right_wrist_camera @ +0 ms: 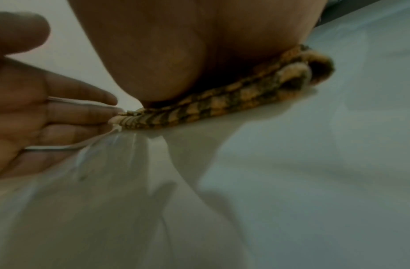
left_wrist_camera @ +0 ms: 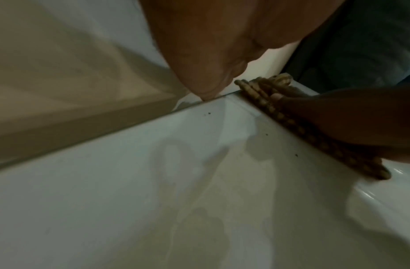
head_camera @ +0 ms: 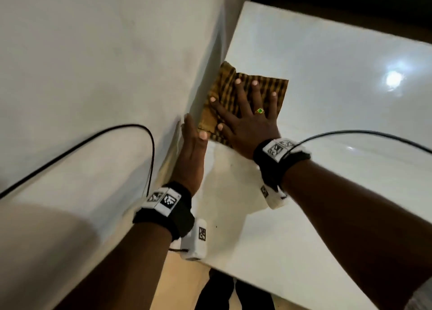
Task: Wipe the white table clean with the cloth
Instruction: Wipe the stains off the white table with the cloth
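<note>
The right hand (head_camera: 247, 122) lies flat, fingers spread, pressing the cloth (head_camera: 245, 92) (yellow with dark stripes) onto the white tabletop's (head_camera: 327, 99) left edge. The left hand (head_camera: 190, 150), fingers straight, holds nothing, touching the wall (head_camera: 93, 76) just beside it.

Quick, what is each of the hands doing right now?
Left hand: open, fingers straight, holding nothing.
Right hand: open, fingers spread flat, pressing the cloth.

Your right hand (head_camera: 245, 125) lies flat on the cloth (head_camera: 243, 92), which lies on the table (head_camera: 327, 99) against its left edge, touching the wall (head_camera: 93, 64). Your left hand (head_camera: 190, 153) stands edgewise along that wall, just left of the cloth's near corner, fingers straight.
</note>
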